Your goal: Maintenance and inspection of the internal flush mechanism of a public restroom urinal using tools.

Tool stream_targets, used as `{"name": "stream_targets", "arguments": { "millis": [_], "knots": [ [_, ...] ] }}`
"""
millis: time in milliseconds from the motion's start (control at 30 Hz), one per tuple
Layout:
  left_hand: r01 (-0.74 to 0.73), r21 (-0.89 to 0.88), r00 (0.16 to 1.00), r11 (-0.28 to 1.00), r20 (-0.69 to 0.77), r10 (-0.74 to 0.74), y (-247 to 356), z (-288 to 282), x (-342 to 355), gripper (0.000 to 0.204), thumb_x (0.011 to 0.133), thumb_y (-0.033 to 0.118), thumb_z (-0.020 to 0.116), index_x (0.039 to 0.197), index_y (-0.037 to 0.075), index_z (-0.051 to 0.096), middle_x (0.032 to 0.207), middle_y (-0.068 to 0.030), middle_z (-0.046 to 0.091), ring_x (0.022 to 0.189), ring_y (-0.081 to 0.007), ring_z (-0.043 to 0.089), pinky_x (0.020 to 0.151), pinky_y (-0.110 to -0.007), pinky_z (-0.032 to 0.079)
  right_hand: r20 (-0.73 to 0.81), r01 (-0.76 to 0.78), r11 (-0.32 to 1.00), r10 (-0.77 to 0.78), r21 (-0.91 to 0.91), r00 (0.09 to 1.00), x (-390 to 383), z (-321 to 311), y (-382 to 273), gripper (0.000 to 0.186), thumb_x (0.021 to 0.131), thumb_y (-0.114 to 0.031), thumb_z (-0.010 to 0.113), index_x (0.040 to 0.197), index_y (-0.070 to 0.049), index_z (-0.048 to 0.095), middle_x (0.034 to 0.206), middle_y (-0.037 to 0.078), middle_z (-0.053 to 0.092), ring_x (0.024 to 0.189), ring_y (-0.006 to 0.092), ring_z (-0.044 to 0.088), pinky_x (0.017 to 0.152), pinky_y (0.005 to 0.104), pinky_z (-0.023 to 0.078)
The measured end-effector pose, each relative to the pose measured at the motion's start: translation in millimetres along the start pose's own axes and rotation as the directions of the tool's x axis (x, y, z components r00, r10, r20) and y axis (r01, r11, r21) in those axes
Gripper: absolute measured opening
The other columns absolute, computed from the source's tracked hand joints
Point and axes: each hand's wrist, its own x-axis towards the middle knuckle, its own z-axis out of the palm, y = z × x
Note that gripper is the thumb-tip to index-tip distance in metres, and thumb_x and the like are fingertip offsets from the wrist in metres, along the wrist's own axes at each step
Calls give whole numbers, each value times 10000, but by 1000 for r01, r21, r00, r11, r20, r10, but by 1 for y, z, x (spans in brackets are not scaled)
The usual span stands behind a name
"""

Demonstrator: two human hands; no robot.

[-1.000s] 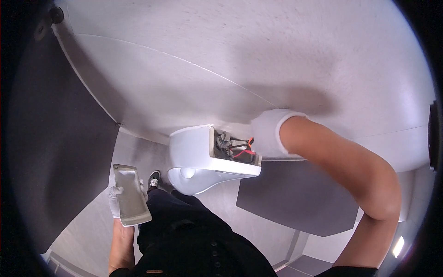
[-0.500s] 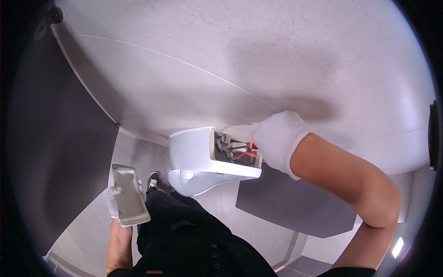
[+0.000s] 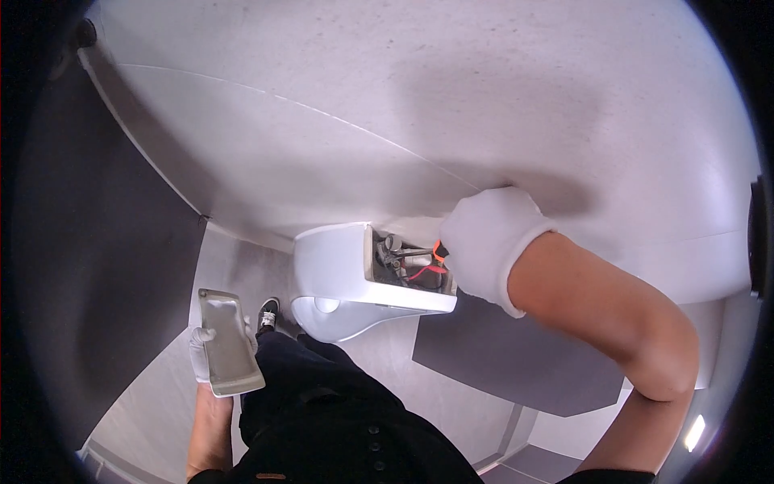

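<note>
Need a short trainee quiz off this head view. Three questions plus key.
1. Which hand holds the shallow pale tray?
2. True or false: the compartment in the white fixture is covered over.
3. What colour is the bright part touching or nearly touching the right hand?
A) green
B) orange
C) blue

Key:
1. The left hand, in a white glove.
2. False: it is open, with a red strip showing inside.
3. B

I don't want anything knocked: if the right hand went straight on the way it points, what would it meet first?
The right hand, led by its orange-and-black tool, would probably meet the grey fittings inside the open compartment first, though depth is unclear.
</note>
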Motion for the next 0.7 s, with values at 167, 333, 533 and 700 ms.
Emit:
{"name": "stream_targets", "arguments": {
  "millis": [167, 333, 533, 700],
  "knots": [
    [-8, -16, 1000, 1000, -25, 8, 1, -3, 1, 483, 644, 128, 659, 1096, 15, 533, 953, -191, 580, 825, -289, 612, 726, -384, 540, -5, -24, 999, 24, 43, 1000, 4, 0, -1, 150, 732, -166, 624, 787, -56, 710, 720, 145, 664, 691, 261, 674, 641, 344, 523],
    [-20, -10, 1000, 1000, -19, 20, -1, 6, 0, 488, 643, 129, 660, 1102, 29, 527, 952, -183, 575, 823, -288, 611, 716, -388, 540, -6, -14, 997, 15, 74, 1000, -1, 1, -2, 161, 752, -176, 615, 799, -55, 711, 731, 145, 669, 699, 263, 675, 635, 345, 523],
    [-23, -7, 999, 1000, -38, 23, -1, 7, -2, 501, 643, 132, 657, 1116, 42, 516, 946, -183, 567, 808, -287, 607, 712, -390, 539, 47, -12, 998, 9, 54, 999, -7, -9, -3, 152, 734, -142, 600, 781, -51, 712, 725, 148, 665, 701, 269, 674, 634, 348, 523],
    [-2, -8, 1000, 1000, -6, 2, 0, 7, -2, 446, 640, 118, 645, 1073, 37, 576, 951, -185, 613, 829, -304, 624, 771, -394, 532, 2, -49, 994, 49, 97, 999, -4, -2, -1, 162, 715, -114, 585, 784, -43, 713, 727, 158, 664, 708, 277, 674, 641, 355, 523]
  ]
}}
